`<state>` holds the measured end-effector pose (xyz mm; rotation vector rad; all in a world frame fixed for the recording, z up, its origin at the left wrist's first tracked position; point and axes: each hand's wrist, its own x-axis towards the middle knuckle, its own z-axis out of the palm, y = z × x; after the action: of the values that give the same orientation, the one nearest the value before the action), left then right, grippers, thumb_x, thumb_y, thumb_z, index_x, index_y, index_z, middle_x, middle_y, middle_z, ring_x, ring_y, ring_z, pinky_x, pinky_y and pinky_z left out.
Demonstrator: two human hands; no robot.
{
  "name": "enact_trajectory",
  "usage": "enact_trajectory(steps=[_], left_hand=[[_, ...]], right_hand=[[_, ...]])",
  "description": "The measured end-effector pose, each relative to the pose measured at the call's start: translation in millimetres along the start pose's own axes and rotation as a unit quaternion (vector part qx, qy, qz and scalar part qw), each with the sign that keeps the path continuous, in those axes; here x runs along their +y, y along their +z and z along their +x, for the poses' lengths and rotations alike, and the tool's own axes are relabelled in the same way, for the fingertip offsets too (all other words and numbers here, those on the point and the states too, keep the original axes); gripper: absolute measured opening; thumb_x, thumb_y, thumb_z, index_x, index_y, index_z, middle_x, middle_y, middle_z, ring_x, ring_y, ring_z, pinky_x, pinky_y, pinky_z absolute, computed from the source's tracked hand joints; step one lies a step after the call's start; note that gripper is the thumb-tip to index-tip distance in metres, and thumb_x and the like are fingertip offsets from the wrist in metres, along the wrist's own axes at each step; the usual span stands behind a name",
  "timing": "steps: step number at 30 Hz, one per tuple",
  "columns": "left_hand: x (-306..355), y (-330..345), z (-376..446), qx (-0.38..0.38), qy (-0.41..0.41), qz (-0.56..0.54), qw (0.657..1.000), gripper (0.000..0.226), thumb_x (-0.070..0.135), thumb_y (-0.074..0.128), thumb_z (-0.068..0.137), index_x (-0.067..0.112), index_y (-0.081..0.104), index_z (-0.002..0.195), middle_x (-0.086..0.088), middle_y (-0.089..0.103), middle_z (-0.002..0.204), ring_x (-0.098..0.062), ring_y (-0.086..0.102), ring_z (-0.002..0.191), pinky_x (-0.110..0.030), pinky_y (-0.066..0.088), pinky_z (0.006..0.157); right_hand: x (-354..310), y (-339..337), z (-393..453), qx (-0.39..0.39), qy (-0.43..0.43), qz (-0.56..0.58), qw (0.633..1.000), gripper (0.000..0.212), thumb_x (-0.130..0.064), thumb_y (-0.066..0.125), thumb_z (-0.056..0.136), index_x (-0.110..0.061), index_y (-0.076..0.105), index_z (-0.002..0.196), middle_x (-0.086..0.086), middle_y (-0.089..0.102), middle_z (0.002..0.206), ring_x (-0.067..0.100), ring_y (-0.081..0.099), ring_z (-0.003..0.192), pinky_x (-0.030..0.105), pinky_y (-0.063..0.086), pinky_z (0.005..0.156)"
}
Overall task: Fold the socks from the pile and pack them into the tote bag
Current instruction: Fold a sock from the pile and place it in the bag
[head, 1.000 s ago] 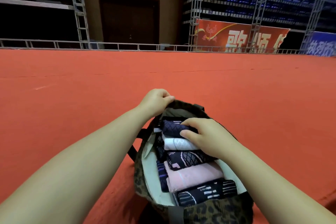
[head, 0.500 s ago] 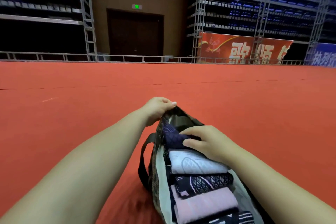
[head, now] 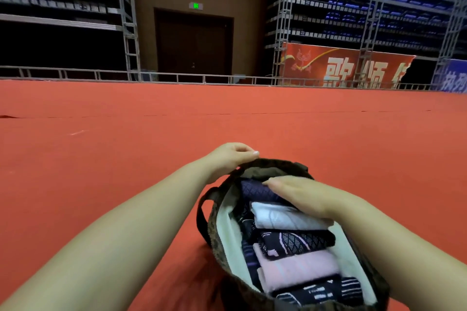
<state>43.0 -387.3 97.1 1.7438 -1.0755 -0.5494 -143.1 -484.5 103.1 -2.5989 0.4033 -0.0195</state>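
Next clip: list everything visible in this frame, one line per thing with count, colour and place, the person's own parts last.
tote bag: one, leopard-print outside, cream lining, on the floor, mouth open.
folded socks: five on top in a row inside the bag: dark navy farthest, white, black patterned, pink, black striped nearest; more dark ones along the left side.
floor: red carpet, all around.
railing: one, grey, at the carpet's far edge.
door: dark double door, green sign above.
banner: red, far right.
left hand: grip on the bag's far rim.
right hand: flat on the navy and white socks.
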Motion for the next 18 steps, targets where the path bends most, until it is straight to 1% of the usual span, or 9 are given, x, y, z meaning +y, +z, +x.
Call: enact_trajectory(steps=[1, 3, 4, 6, 8, 9, 12, 15, 18], left_hand=[[-3, -7, -9, -0.022, -0.015, -0.003, 1.000, 0.013, 0.036, 0.059, 0.090, 0.025, 0.065, 0.092, 0.007, 0.065, 0.088, -0.010, 0.057, 0.081, -0.027, 0.045, 0.074], [-14, -26, -34, -0.035, -0.052, -0.018, 0.998, 0.015, 0.035, 0.054, 0.093, 0.023, 0.061, 0.101, 0.004, 0.065, 0.101, -0.010, 0.058, 0.085, -0.026, 0.044, 0.071], [-22, -36, -47, -0.030, -0.068, -0.022, 0.997, 0.017, 0.035, 0.053, 0.094, 0.022, 0.059, 0.103, 0.002, 0.065, 0.106, -0.011, 0.060, 0.089, -0.026, 0.043, 0.071], [-39, -57, -78, -0.020, -0.097, -0.017, 0.995, 0.017, 0.034, 0.051, 0.095, 0.021, 0.058, 0.105, 0.002, 0.065, 0.106, -0.012, 0.061, 0.091, -0.024, 0.043, 0.067], [-60, -84, -118, -0.007, -0.126, -0.004, 0.992, 0.016, 0.034, 0.050, 0.096, 0.021, 0.058, 0.103, 0.004, 0.065, 0.100, -0.010, 0.060, 0.086, -0.023, 0.042, 0.065], [-70, -96, -136, 0.001, -0.139, 0.004, 0.990, 0.016, 0.033, 0.050, 0.096, 0.021, 0.058, 0.102, 0.005, 0.064, 0.098, -0.010, 0.059, 0.083, -0.023, 0.042, 0.065], [-99, -139, -198, 0.042, -0.176, 0.024, 0.983, 0.016, 0.032, 0.049, 0.096, 0.021, 0.059, 0.101, 0.005, 0.064, 0.095, -0.009, 0.058, 0.082, -0.023, 0.041, 0.066], [-124, -175, -254, 0.084, -0.199, 0.043, 0.976, 0.014, 0.031, 0.049, 0.097, 0.022, 0.060, 0.098, 0.006, 0.065, 0.096, -0.009, 0.059, 0.083, -0.024, 0.041, 0.069], [-146, -204, -306, 0.137, -0.207, 0.055, 0.967, 0.014, 0.035, 0.054, 0.092, 0.023, 0.061, 0.094, 0.009, 0.066, 0.090, -0.008, 0.060, 0.081, -0.025, 0.042, 0.070]], right_hand=[[-5, -3, -1, 0.041, -0.002, -0.022, 0.999, 0.045, -0.053, 0.032, 0.096, -0.028, 0.060, 0.120, -0.018, 0.057, 0.121, 0.008, 0.053, 0.112, 0.027, 0.038, 0.096], [-20, -4, 0, 0.115, -0.018, -0.056, 0.992, 0.036, -0.052, 0.043, 0.092, -0.027, 0.066, 0.103, -0.012, 0.067, 0.103, 0.010, 0.061, 0.095, 0.035, 0.047, 0.089], [-28, -2, 2, 0.144, -0.032, -0.040, 0.988, 0.032, -0.051, 0.047, 0.090, -0.027, 0.066, 0.097, -0.011, 0.068, 0.096, 0.010, 0.062, 0.091, 0.038, 0.049, 0.087], [-50, 8, 8, 0.162, -0.070, 0.013, 0.984, 0.031, -0.054, 0.050, 0.086, -0.027, 0.066, 0.088, -0.009, 0.069, 0.086, 0.011, 0.063, 0.083, 0.038, 0.051, 0.081], [-88, 32, 17, 0.126, -0.099, 0.029, 0.987, 0.030, -0.053, 0.052, 0.087, -0.027, 0.063, 0.080, -0.008, 0.067, 0.079, 0.010, 0.062, 0.074, 0.033, 0.050, 0.070], [-106, 45, 22, 0.101, -0.109, 0.029, 0.988, 0.028, -0.051, 0.053, 0.088, -0.026, 0.063, 0.079, -0.007, 0.067, 0.079, 0.011, 0.062, 0.074, 0.033, 0.049, 0.068], [-165, 99, 44, 0.026, -0.144, 0.033, 0.989, 0.028, -0.047, 0.055, 0.088, -0.021, 0.065, 0.081, -0.001, 0.071, 0.083, 0.018, 0.066, 0.080, 0.037, 0.052, 0.074], [-209, 155, 67, -0.041, -0.163, 0.050, 0.985, 0.030, -0.045, 0.056, 0.089, -0.017, 0.066, 0.083, 0.002, 0.072, 0.086, 0.020, 0.068, 0.080, 0.036, 0.053, 0.073], [-237, 213, 85, -0.100, -0.156, 0.117, 0.976, 0.029, -0.039, 0.057, 0.090, -0.013, 0.064, 0.082, 0.003, 0.072, 0.083, 0.018, 0.066, 0.072, 0.036, 0.053, 0.071]])
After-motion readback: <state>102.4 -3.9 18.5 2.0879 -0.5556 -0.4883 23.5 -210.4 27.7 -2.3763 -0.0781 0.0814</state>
